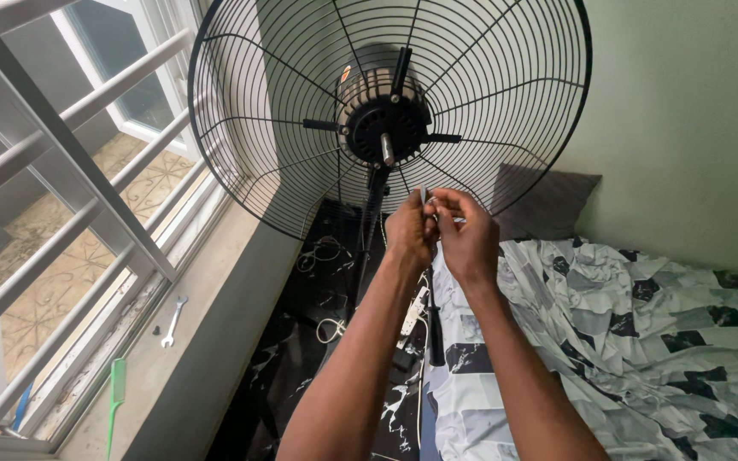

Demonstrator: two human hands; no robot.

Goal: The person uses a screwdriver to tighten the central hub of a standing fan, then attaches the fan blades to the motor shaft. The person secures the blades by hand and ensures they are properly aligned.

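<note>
1. The black fan guard (301,128) is standing upright behind the hands, with the motor shaft (387,149) pointing toward the person.
2. Both forearms are rising from below, meeting just under the shaft.
3. The left hand (409,230) and right hand (467,235) are touching, each grip pinching one small metal piece (424,198), upright, right beneath the shaft.

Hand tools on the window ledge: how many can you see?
2: a small metal wrench lies mid-ledge, and a green comb-like tool lies nearer the camera at the ledge's lower end. Others may be out of view.
</note>
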